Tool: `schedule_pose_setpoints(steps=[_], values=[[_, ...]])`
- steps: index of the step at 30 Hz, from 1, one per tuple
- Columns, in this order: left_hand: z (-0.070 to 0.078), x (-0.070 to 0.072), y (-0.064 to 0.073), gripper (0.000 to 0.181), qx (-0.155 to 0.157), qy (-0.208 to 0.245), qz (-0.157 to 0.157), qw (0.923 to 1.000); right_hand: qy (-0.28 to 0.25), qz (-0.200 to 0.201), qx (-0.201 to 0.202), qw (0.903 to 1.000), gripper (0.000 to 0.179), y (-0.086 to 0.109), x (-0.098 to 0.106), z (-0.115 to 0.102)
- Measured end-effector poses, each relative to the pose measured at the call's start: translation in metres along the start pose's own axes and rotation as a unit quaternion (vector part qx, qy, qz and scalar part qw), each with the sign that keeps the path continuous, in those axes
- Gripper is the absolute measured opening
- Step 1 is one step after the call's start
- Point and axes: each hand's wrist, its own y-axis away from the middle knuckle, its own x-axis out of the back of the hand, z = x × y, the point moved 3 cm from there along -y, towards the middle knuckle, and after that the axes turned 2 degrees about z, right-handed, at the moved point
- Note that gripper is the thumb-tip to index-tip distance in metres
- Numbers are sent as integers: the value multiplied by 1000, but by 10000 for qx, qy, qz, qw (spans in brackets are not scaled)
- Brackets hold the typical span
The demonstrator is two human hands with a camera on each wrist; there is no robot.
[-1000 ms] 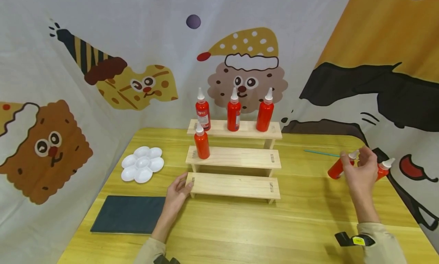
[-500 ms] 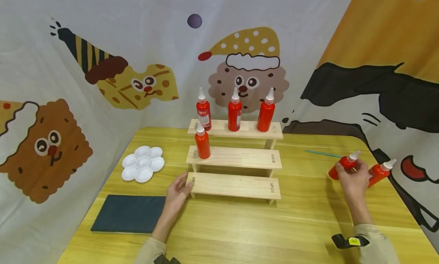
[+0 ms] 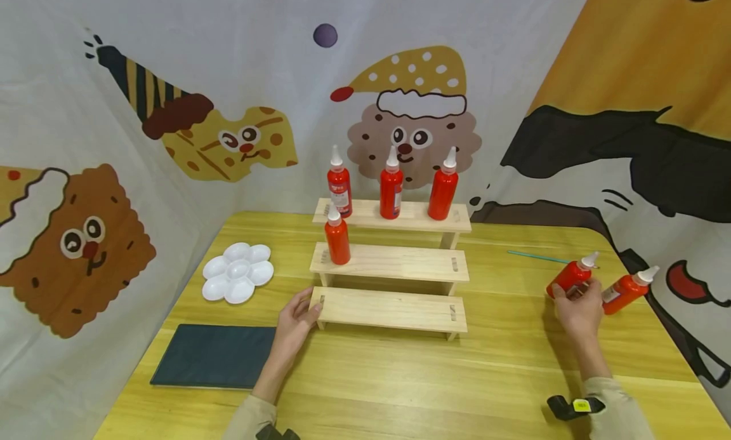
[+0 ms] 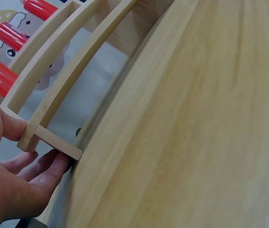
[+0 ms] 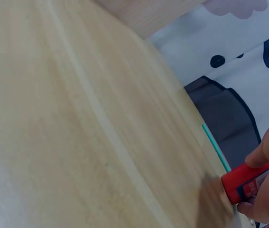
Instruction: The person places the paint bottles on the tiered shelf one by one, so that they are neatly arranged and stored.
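My left hand (image 3: 294, 326) grips the left end of the lowest board of a three-tier wooden shelf rack (image 3: 388, 308). In the left wrist view its thumb lies on the board's end and the fingers are at the side support (image 4: 58, 142). On the right of the table, my right hand (image 3: 579, 310) holds a red paint bottle (image 3: 573, 275) with a white nozzle cap, low at the body. In the right wrist view, thumb and fingers sit on either side of that bottle (image 5: 236, 184). Another red paint bottle (image 3: 624, 295) stands just right of this hand.
Three red bottles (image 3: 391, 193) stand on the top tier, one more bottle (image 3: 337, 242) at the middle tier's left. A white flower-shaped palette (image 3: 237, 272) and a dark rectangular board (image 3: 214, 356) lie left. A thin teal stick (image 3: 537, 256) lies behind the held bottle.
My right hand has moved left and toward me, lower on the bottle, uncovering the other bottle at the right. The left hand and the rack have stayed put.
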Motion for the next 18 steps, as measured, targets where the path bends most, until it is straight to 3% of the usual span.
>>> schedule_pose_setpoints(steps=[13,18], values=[[-1,0,2,52,53,-39,-13,10000,65,276,214,9994,57,4,1,4],[-2,-1,1,53,48,-8,-13,10000,-147,167,95,9997,59,6,3,-3]])
